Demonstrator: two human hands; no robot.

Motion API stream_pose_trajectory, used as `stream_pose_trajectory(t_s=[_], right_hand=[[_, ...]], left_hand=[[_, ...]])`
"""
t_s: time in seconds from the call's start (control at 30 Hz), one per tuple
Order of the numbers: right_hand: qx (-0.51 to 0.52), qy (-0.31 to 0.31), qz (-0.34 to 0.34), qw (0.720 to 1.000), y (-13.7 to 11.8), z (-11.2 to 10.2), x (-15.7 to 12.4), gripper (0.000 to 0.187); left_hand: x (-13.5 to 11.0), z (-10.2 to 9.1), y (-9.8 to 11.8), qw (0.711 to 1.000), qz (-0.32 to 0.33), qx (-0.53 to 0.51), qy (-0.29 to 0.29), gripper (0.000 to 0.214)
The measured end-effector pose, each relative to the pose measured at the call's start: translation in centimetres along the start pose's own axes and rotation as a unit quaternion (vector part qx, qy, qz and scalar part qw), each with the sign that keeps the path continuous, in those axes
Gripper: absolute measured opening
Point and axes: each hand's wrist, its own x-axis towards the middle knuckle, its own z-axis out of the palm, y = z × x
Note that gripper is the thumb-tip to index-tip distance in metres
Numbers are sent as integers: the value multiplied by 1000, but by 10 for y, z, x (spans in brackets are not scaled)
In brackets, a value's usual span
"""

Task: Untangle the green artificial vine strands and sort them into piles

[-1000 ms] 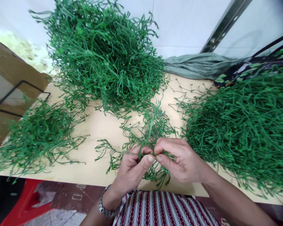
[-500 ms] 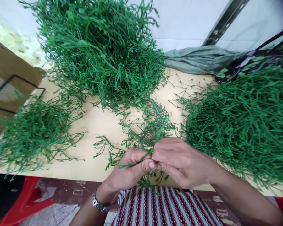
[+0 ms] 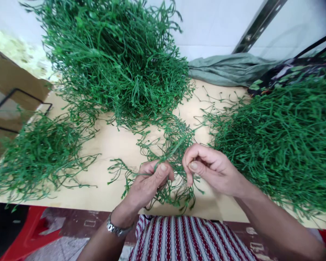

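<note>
Your left hand (image 3: 150, 179) is closed, thumb pressed down over bent fingers, with a green stem sprig (image 3: 176, 146) pinched in it. Sprig slants up and away to the right, above the loose stems (image 3: 176, 197) that lie on the table (image 3: 112, 141) beneath and around your hands. Your right hand (image 3: 210, 166) is near but apart from the left, fingers curled, thumb tip close against the forefinger; cannot tell whether anything thin sits between them.

Around you, three heaps of the same greenery: a tall heap (image 3: 119, 69) at the back, a dense heap (image 3: 277, 145) beyond your right hand, a flatter heap (image 3: 43, 156) well to the left. Grey-green cloth (image 3: 228, 69) lies bunched along the wall, right of the tall heap. Far left, a cardboard box (image 3: 13, 69), black wire frame (image 3: 29, 93) in front of it, pale yellow flowers (image 3: 21, 50) behind. Metal watch (image 3: 115, 228) on your left wrist; red plastic seat (image 3: 27, 233) below the table edge.
</note>
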Motion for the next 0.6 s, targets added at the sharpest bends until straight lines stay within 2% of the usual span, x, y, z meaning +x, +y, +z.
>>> stream_pose_trajectory(t_s=[0.07, 0.2, 0.27, 0.33, 0.4, 0.5, 0.6], right_hand=[[-49, 64, -5, 997, 3, 8, 2, 11], [-232, 105, -73, 964, 11, 27, 6, 13], [-326, 115, -132, 929, 18, 33, 7, 12], [-416, 127, -198, 878, 25, 36, 8, 16], [-469, 141, -235, 840, 30, 35, 8, 21], [-485, 159, -221, 831, 30, 27, 8, 16], [-509, 204, -185, 815, 17, 3, 3, 12]], left_hand=[[4, 7, -3, 998, -8, 34, 47, 46], [8, 15, -4, 991, -26, 88, 93, 46], [8, 16, -4, 989, -27, 87, 117, 44], [8, 15, -5, 988, -41, 67, 132, 37], [9, 16, -7, 991, -52, 33, 119, 28], [10, 18, -10, 994, -59, -47, 82, 31], [11, 16, -10, 988, -87, -99, 80, 38]])
